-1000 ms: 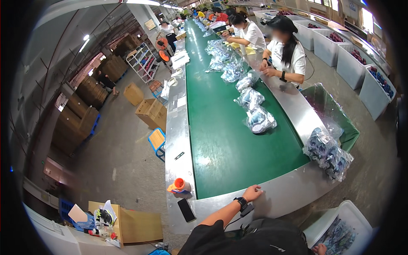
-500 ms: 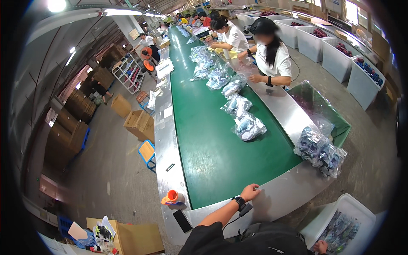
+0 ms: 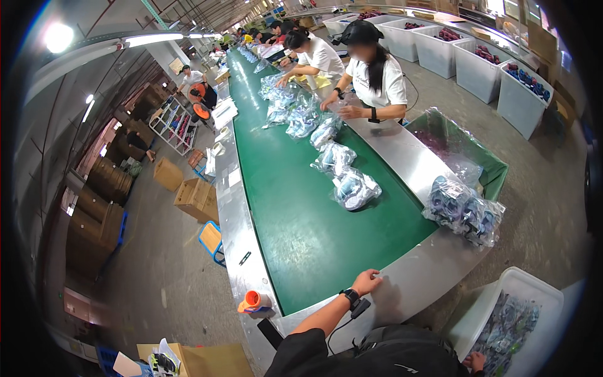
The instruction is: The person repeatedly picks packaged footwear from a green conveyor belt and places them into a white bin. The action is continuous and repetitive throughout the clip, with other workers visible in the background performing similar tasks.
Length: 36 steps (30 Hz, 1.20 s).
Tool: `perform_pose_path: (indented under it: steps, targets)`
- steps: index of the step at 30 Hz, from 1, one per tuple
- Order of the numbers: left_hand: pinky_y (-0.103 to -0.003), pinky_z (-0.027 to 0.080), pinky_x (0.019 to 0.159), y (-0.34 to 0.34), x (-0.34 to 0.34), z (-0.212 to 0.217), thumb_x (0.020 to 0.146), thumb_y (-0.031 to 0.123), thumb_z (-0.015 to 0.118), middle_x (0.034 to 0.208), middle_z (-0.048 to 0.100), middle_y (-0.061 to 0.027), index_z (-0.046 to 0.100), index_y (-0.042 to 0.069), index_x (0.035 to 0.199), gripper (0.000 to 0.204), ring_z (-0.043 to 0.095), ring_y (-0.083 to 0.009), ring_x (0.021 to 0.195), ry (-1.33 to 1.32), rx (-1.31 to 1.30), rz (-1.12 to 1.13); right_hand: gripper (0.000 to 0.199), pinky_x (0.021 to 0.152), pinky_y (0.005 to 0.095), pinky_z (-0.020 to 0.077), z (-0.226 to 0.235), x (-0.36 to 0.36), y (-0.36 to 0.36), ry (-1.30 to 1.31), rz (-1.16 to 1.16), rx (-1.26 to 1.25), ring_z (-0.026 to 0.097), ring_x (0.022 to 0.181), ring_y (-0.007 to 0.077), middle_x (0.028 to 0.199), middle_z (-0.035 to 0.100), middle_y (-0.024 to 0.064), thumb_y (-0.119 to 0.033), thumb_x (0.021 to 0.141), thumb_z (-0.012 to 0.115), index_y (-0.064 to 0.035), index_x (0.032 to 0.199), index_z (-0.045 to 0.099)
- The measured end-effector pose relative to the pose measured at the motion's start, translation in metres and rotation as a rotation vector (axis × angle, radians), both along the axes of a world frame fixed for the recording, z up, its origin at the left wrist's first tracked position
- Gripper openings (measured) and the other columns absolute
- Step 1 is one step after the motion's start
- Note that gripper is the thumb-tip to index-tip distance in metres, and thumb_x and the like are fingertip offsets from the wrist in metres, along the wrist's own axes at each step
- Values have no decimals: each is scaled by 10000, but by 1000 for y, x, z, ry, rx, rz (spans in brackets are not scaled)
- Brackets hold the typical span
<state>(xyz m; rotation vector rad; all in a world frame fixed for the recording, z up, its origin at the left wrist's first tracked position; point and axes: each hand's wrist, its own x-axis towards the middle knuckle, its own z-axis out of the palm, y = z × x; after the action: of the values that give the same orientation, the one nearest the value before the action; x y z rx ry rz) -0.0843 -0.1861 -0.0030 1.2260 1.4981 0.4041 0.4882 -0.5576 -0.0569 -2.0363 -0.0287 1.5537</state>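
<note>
My left hand (image 3: 366,282) rests on the metal border at the near end of the green conveyor belt (image 3: 301,251), its fingers curled under with nothing visible in them. A black watch and a small cabled device are on that wrist. At the lower right, my right hand (image 3: 475,361) is at the near-left rim of a white plastic bin (image 3: 510,276), fingers bent round the edge. Inside the bin lie many clear-bagged bluish items (image 3: 509,327). A clear bag of blue-grey shoes (image 3: 461,210) sits on the belt's right border, apart from both hands.
Several bagged bundles (image 3: 356,188) line the belt. A co-worker (image 3: 374,81) handles clear plastic at the right side, beside a green lined container (image 3: 496,173). An orange cup (image 3: 252,300) and black phone (image 3: 270,333) sit left. White bins (image 3: 524,103) stand along the right.
My view has turned slightly, so the belt appears further left and the right side higher. My left hand stays on the border, my right at the bin. The co-worker's hands have shifted over the plastic.
</note>
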Motion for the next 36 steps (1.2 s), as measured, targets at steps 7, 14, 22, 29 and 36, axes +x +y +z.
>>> perform_pose_path:
  steps: [7,14,22,29,36]
  targets:
    - [-342,520,755,26,-5,8,827,291,659,925,691,-147,589,17,1190,461,665,-231,837,0,75,-24,220,440,422,550,-37,16,-12,-74,4,74,628,533,281,741,569,125,-146,873,517,-21,1055,520]
    - [-339,513,778,66,-8,34,832,293,659,932,687,-135,586,10,1182,456,659,-233,859,80,171,-37,281,503,407,535,-31,16,-21,-93,5,26,624,634,273,820,586,127,-188,895,537,-15,1114,504]
    - [-353,509,762,121,-17,33,812,306,670,891,671,-132,605,16,1145,447,650,-258,840,145,213,-12,359,605,342,553,45,-23,-9,-63,-7,-39,643,744,231,945,650,132,-266,926,600,-12,1175,551]
    - [-405,501,829,185,-26,16,758,297,698,977,656,-199,624,6,1102,456,633,-346,926,266,470,131,249,427,302,478,54,-42,-10,-219,-28,23,582,531,160,735,598,63,-142,867,553,-28,1088,561]
    - [-467,362,1013,264,-39,6,739,300,700,1205,546,-215,523,-1,1231,604,478,-393,1152,533,648,243,294,449,332,515,81,-63,-32,-311,-28,-45,632,578,218,777,615,116,-147,868,568,-21,1130,527]
